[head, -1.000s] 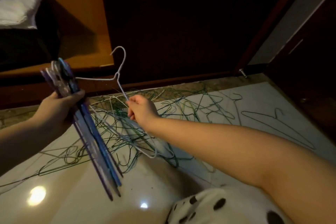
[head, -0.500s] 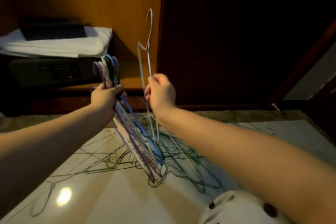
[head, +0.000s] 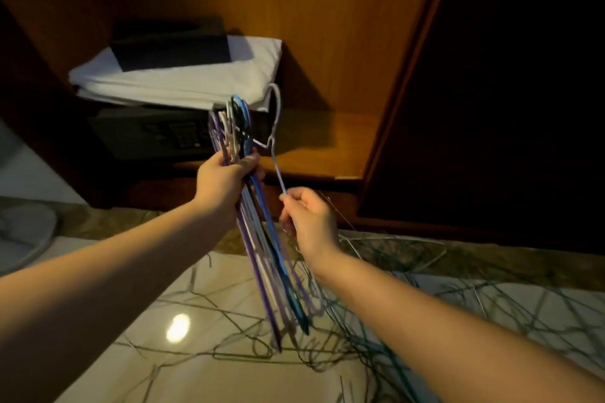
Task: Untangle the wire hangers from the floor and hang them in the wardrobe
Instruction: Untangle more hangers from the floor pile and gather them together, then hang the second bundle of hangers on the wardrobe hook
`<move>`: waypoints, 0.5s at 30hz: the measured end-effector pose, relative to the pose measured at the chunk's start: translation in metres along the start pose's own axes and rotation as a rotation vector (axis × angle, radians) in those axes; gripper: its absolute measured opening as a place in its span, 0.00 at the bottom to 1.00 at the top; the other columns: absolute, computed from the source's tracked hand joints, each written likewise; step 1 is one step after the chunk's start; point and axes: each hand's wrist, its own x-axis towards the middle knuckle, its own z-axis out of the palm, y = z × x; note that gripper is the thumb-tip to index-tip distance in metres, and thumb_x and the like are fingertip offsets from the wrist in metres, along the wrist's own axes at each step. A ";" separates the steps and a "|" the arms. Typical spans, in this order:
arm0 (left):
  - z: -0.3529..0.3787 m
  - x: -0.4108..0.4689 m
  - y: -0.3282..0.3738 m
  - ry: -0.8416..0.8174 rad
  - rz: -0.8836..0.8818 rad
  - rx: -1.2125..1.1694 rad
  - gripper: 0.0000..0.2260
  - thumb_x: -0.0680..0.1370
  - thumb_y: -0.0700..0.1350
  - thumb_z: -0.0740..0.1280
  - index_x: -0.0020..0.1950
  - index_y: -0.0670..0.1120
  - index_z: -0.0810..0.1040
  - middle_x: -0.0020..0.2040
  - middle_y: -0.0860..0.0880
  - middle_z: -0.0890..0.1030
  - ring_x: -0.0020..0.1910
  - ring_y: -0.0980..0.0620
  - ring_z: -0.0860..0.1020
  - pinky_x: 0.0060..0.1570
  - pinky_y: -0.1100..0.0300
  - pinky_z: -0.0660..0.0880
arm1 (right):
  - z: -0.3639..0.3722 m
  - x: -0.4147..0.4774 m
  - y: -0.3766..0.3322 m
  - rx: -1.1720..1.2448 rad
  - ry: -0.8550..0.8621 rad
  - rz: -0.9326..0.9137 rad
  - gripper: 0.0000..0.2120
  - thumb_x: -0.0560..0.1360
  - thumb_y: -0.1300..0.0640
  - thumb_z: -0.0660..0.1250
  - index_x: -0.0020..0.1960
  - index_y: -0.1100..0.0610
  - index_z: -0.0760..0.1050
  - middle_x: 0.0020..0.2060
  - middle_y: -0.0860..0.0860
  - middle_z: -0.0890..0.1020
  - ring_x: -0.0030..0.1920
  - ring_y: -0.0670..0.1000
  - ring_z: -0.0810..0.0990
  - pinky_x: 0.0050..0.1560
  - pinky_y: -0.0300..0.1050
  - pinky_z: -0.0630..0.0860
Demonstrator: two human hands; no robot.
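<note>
**Item 1. Left hand** (head: pixel 226 185). Raised in front of the wardrobe (head: pixel 343 26), fingers clenched round a bundle of hangers (head: pixel 265 258) just below their hooks. The bundle is purple, white and blue wire. The hooks stand up above the fist. The bodies hang down and slightly to the right, with their lower ends over the floor (head: pixel 212 379).

**Item 2. Right hand** (head: pixel 311 222). Just right of the bundle and a little lower than the left hand. Thumb and fingertips pinch the wire of a single white hanger (head: pixel 271 142); the other fingers are curled in. The hanger's hook points up beside the bundle's hooks. One shoulder runs left toward the bundle, and whether it touches cannot be told.

**Item 3. Tangle of hangers** (head: pixel 409 314). Dark green and pale wire lying on the glossy tiled floor, spread from the centre out to the right, beneath both forearms.

**Item 4. Wardrobe.** Open and wood-lined, on the far side.
- Its low shelf (head: pixel 327 147) bears a dark safe (head: pixel 154 134) with a keypad at the left.
- Folded white linen (head: pixel 183 82) lies on the safe.
- A black box (head: pixel 170 46) lies on the linen.
- A dark door (head: pixel 491 91) stands at the right.

**Item 5. Light reflection** (head: pixel 178 327). A bright spot on the floor, left of the bundle's lower ends.
</note>
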 end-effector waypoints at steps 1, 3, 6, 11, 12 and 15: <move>0.002 0.002 0.016 0.002 -0.007 -0.016 0.06 0.76 0.36 0.65 0.42 0.45 0.75 0.34 0.45 0.76 0.32 0.50 0.75 0.37 0.55 0.76 | 0.002 0.001 -0.013 -0.010 -0.024 -0.014 0.09 0.78 0.58 0.61 0.40 0.49 0.73 0.33 0.49 0.76 0.37 0.48 0.75 0.42 0.47 0.70; 0.006 0.005 0.050 0.009 -0.030 -0.040 0.06 0.76 0.36 0.65 0.42 0.45 0.75 0.34 0.46 0.77 0.32 0.50 0.77 0.40 0.52 0.77 | 0.002 0.002 -0.040 -0.014 -0.064 -0.033 0.07 0.77 0.57 0.62 0.41 0.49 0.74 0.37 0.50 0.79 0.41 0.51 0.77 0.45 0.49 0.72; 0.016 0.000 0.107 -0.035 -0.041 -0.064 0.05 0.76 0.36 0.66 0.43 0.46 0.76 0.32 0.48 0.79 0.32 0.51 0.78 0.39 0.53 0.78 | -0.004 -0.001 -0.096 0.066 -0.095 -0.031 0.08 0.78 0.60 0.61 0.43 0.51 0.75 0.37 0.49 0.79 0.41 0.48 0.77 0.44 0.44 0.72; 0.038 -0.024 0.226 -0.130 -0.028 -0.057 0.03 0.75 0.38 0.66 0.47 0.45 0.75 0.30 0.50 0.80 0.29 0.55 0.79 0.31 0.61 0.78 | -0.015 -0.012 -0.218 0.133 -0.072 -0.051 0.07 0.75 0.59 0.66 0.39 0.52 0.75 0.33 0.45 0.79 0.35 0.42 0.75 0.39 0.38 0.70; 0.042 -0.029 0.253 -0.151 -0.024 -0.055 0.03 0.75 0.38 0.66 0.47 0.45 0.75 0.31 0.49 0.80 0.30 0.54 0.79 0.32 0.61 0.78 | -0.018 -0.014 -0.246 0.146 -0.070 -0.060 0.07 0.75 0.60 0.66 0.39 0.52 0.75 0.32 0.45 0.79 0.36 0.43 0.75 0.40 0.40 0.70; 0.056 -0.048 0.340 -0.168 0.018 -0.052 0.05 0.73 0.35 0.68 0.46 0.44 0.76 0.33 0.47 0.80 0.33 0.52 0.79 0.37 0.58 0.77 | -0.032 -0.025 -0.338 0.200 -0.138 -0.078 0.10 0.76 0.64 0.64 0.40 0.53 0.77 0.32 0.46 0.80 0.34 0.43 0.77 0.38 0.35 0.72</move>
